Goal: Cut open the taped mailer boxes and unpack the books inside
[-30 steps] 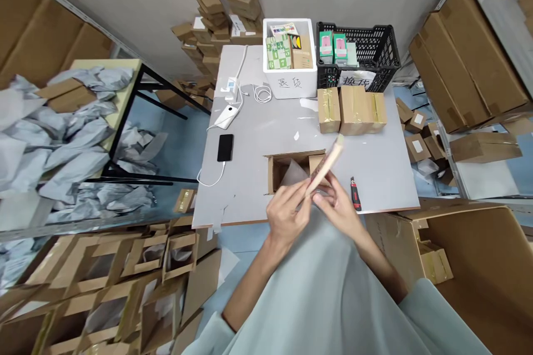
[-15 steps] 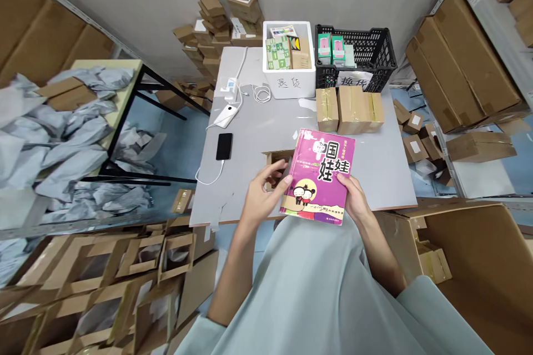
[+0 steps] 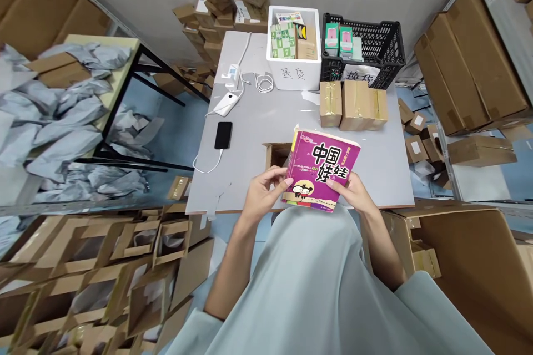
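A purple book [image 3: 320,163] with large Chinese characters and two cartoon figures on its cover is held over the table's front edge. My left hand [image 3: 268,186] pinches the spine side, its thumb on the cover. My right hand [image 3: 352,191] grips the lower right side, thumb across the cover and the other fingers behind. The book tilts, and its page edges show along the top. Behind it an open cardboard box [image 3: 277,152] sits on the table, partly hidden by the book and my left hand.
On the grey table [image 3: 250,138] lie a phone [image 3: 224,135] on a cable and a white power bank [image 3: 226,104]. Taped cartons [image 3: 356,105] stand before a white foam box [image 3: 293,75] and a black crate [image 3: 387,47]. A large open carton [image 3: 470,266] is at the right.
The book has tilted back and turned slightly clockwise, showing more spine and top edge. My right thumb has slid further onto the cover. The camera view has shifted slightly.
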{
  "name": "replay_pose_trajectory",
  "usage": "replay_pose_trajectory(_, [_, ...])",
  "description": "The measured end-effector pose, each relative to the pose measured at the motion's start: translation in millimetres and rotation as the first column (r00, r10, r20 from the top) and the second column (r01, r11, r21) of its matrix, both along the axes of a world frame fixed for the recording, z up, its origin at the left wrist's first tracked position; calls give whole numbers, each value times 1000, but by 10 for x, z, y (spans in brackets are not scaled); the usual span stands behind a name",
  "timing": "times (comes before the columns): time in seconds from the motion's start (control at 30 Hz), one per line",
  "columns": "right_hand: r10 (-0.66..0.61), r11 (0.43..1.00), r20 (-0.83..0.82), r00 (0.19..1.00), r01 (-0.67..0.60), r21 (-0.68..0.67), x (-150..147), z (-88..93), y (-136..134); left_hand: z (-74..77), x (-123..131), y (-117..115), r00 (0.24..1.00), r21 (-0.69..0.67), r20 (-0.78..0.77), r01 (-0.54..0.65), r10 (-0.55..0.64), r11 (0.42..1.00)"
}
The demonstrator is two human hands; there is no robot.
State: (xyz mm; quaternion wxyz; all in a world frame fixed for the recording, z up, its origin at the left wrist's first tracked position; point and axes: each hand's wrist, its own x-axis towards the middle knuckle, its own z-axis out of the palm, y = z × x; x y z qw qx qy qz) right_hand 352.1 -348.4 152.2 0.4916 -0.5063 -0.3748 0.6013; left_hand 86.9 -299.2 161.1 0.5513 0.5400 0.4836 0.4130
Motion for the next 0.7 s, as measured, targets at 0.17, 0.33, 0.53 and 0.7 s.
replay_pose_trajectory(0.17, [33,961,196,980,-85,263,68,122,32,74,-33,42,989,283,-144,2,41,959])
replay_pose_trajectory(0.33, [-32,880,403,915,-166,445,91,150,57,156,3,30,970,474,-198,-30,140,880])
replay_pose_trajectory(0.53, [-73,852,440,895,-173,493,87,54,12,103,13,-14,962,549,-207,-38,180,835])
replay_pose_trajectory(0.7, [-57,890,428,902,-149,432,139,84,-13,121,-28,-46,965,537,-224,4,138,844])
